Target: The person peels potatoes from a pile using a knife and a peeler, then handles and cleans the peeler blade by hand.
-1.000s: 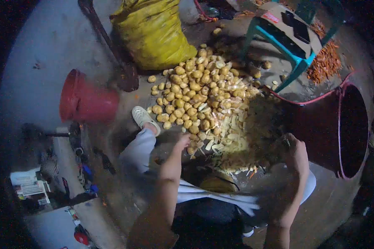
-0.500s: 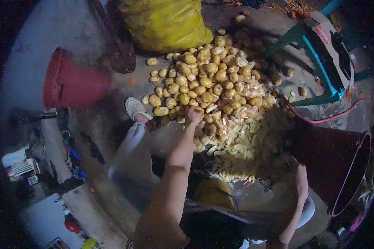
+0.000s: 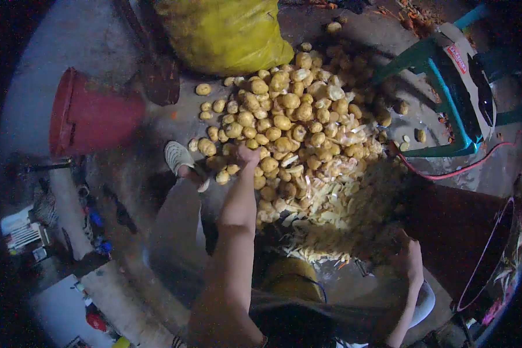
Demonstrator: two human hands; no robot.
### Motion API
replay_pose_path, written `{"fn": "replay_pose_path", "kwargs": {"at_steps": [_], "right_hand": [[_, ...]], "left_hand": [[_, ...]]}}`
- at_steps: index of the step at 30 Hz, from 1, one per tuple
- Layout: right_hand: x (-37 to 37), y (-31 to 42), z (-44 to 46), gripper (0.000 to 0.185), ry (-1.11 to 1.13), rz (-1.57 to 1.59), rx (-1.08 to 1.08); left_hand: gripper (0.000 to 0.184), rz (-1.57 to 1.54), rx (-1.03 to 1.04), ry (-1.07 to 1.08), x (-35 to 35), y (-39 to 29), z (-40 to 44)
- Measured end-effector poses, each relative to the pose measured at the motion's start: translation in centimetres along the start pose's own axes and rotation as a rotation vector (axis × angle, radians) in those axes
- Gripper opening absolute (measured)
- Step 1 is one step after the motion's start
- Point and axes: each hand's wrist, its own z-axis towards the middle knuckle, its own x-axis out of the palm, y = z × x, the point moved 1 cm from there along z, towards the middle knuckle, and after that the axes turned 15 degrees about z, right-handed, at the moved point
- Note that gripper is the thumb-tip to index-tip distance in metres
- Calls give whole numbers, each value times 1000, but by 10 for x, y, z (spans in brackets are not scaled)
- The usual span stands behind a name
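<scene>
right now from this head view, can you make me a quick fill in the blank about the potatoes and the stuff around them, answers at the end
1. The hand at the potatoes is the person's ____ one.
2. The bulging sack behind the potatoes is coloured ____.
3. The bucket toward the left of the view is coloured ____.
4. In the view, the dark tub is to the ____ of the potatoes.

Missing words: left; yellow; red; right

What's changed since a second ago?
The left hand reached forward, from the near edge of the potato pile to farther up its left side; can't tell if it grips anything. View shifted. The right hand stays near the dark bucket; yellow sack, red bucket unmoved.
</scene>
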Motion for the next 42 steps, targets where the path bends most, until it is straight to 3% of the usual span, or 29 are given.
{"fn": "replay_pose_path", "kwargs": {"at_steps": [1, 3, 5, 7, 9, 10, 11, 15, 17, 21, 29, 31, 32, 38, 42], "right_hand": [[2, -2, 2, 45, -13, -9, -35], [7, -7, 8, 44, -54, -42, -116], [14, -14, 13, 44, -119, -99, -239], [21, -7, 11, 43, -165, -159, -330], [36, -2, 15, 47, -156, -214, -358], [37, 7, 13, 49, -161, -240, -362], [39, 16, 11, 50, -167, -267, -366], [25, 69, -35, 42, -324, -230, -563], [14, 85, -62, 37, -387, -173, -573], [11, 80, -83, 33, -467, -92, -655], [20, 65, -120, 31, -502, -21, -862], [18, 51, -99, 27, -412, -26, -749], [13, 41, -92, 24, -476, 4, -688], [14, 39, -108, 31, -558, 115, -759], [34, 46, -123, 38, -469, 192, -781]], "left_hand": [[66, -3, 4, -1, -1, -5, -12], [49, -951, 37, 155, -8, -20, -39], [39, -1348, -198, 542, -29, -33, -85], [42, -1655, -276, 632, -43, -57, -131], [40, -1696, -19, 662, -75, -93, -184], [41, -1709, -15, 730, -70, -99, -197], [45, -1484, 70, 710, -97, -124, -220], [53, -1181, 419, 693, -163, -182, -287], [65, -984, 679, 551, -200, -194, -313], [62, -890, 783, 551, -248, -199, -352], [59, -799, 873, 473, -280, -179, -396], [59, -844, 925, 474, -286, -178, -409], [58, -898, 910, 480, -290, -175, -416], [62, -1341, 762, 696, -312, -167, -422], [56, -1338, 782, 622, -315, -166, -426]]}}
